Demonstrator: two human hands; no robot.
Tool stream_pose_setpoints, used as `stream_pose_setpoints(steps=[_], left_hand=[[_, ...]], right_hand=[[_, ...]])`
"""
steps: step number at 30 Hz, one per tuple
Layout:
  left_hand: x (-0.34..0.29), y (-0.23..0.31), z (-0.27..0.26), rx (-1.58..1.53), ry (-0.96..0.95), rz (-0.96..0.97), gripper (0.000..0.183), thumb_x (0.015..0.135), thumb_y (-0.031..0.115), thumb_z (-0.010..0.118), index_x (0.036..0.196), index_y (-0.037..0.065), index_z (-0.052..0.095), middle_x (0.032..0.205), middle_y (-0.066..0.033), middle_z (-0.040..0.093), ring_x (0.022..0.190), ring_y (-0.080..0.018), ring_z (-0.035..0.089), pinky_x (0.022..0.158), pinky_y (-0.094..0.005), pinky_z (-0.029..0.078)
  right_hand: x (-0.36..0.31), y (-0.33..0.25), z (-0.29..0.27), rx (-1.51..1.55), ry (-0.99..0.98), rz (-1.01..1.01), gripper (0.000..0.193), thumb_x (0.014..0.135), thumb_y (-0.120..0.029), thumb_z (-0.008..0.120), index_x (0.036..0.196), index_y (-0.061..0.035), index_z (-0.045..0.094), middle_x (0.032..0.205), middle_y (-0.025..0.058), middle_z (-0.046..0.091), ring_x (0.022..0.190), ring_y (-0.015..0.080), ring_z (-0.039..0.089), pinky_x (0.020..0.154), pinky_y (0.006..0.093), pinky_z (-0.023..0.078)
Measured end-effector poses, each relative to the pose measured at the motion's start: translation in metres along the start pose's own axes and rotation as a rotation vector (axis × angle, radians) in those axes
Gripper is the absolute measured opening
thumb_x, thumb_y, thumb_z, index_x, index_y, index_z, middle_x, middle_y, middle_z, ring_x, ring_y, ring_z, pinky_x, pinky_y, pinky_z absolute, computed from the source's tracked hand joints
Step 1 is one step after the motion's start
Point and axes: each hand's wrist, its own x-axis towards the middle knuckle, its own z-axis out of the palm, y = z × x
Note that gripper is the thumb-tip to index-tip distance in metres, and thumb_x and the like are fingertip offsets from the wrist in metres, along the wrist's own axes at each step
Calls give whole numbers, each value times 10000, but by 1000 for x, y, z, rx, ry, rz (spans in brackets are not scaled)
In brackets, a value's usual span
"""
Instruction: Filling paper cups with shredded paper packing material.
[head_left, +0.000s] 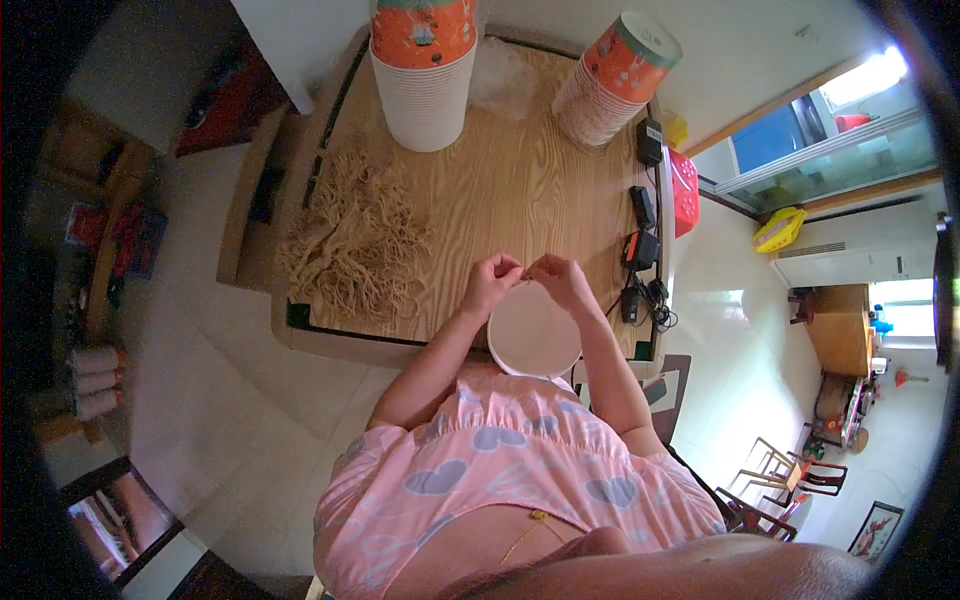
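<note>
A white paper bucket (535, 332) rests against my body at the table's near edge, its round mouth facing up toward me. At its far rim my left hand (492, 284) and my right hand (562, 284) meet, fingertips pinched close together. A tiny brownish bit shows between the fingertips, too small to make out. To the left of my hands lies a loose, tangled heap of tan twine (355, 240). Farther back stands a tall stack of white paper buckets (425, 100) topped by orange printed ones. A second, tilted stack of buckets (612, 80) stands at the back right.
The wooden table (505, 190) has black power adapters (642, 207) and a coiled cable (660, 310) along its right edge. Beyond that edge is a red plastic item (684, 195). Wooden chairs (790, 475) stand farther off to the right.
</note>
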Motion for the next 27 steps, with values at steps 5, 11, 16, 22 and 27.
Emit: stream_pose_setpoints(steps=[5,11,16,22,27], left_hand=[[0,5,0,-42,33,-100,95,773,123,612,771,40,568,685,-8,579,620,-91,542,567,-238,441],[0,-4,-10,-38,12,-94,81,777,110,598,798,36,573,720,-19,590,643,-91,547,572,-233,443],[-2,5,-9,-112,-8,-99,65,781,83,581,801,22,571,739,-30,603,663,-88,555,568,-228,443],[-1,5,-12,-79,21,-9,75,797,123,588,820,54,570,698,-12,579,586,-86,517,519,-226,426],[1,-1,-12,-96,57,-78,46,795,93,573,823,56,569,710,-13,590,584,-88,530,518,-223,434]], right_hand=[[-4,1,-3,-49,-7,-7,211,730,-208,672,746,-13,592,662,38,608,612,101,516,550,278,433],[-8,-16,-1,-151,-32,2,144,742,-150,648,787,-22,597,650,19,563,629,85,494,570,240,421],[-1,-7,2,-153,-64,-5,148,737,-152,645,809,-27,612,675,37,589,644,94,515,586,254,436],[3,-6,12,-168,-9,-168,118,733,-120,634,814,-37,613,685,29,598,625,87,518,566,254,438],[1,-13,17,-139,28,-118,127,731,-103,631,804,-23,567,670,27,590,618,83,519,550,255,437]])
